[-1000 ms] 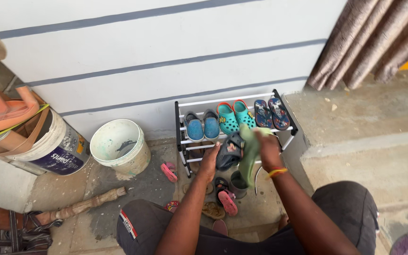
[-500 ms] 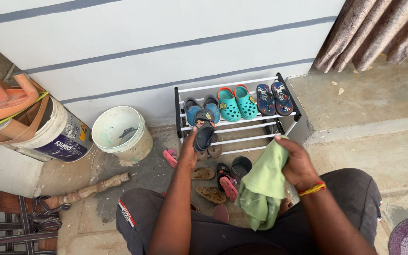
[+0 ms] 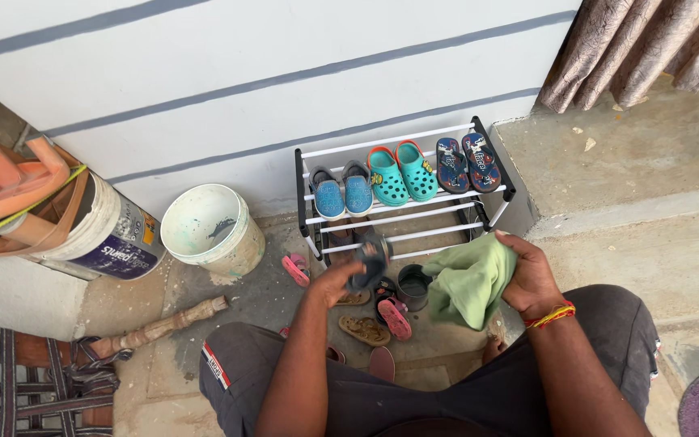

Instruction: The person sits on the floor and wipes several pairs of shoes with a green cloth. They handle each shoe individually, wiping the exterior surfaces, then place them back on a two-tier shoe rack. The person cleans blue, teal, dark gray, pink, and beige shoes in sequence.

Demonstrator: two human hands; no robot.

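My left hand (image 3: 335,279) grips a small dark grey sandal (image 3: 368,260) just in front of the lower rails of a black-and-white shoe rack (image 3: 402,218). My right hand (image 3: 530,275) clutches a bunched light green cloth (image 3: 469,282) to the right of the sandal. On the rack's top shelf stand blue shoes (image 3: 341,193), teal clogs (image 3: 400,172) and dark patterned flip-flops (image 3: 467,163). A small dark cup (image 3: 413,286) sits on the floor between my hands.
Loose sandals lie on the floor: pink ones (image 3: 294,269), a pink-and-black one (image 3: 392,316), brown ones (image 3: 364,329). Left stand a white bucket (image 3: 210,231), a paint bucket (image 3: 99,235) and a wooden stick (image 3: 159,328). A concrete step (image 3: 633,202) and curtain (image 3: 641,44) are right.
My left hand has brought the grey sandal down from the top shelf to the lower rails. My right hand with the green cloth has shifted slightly up and right.
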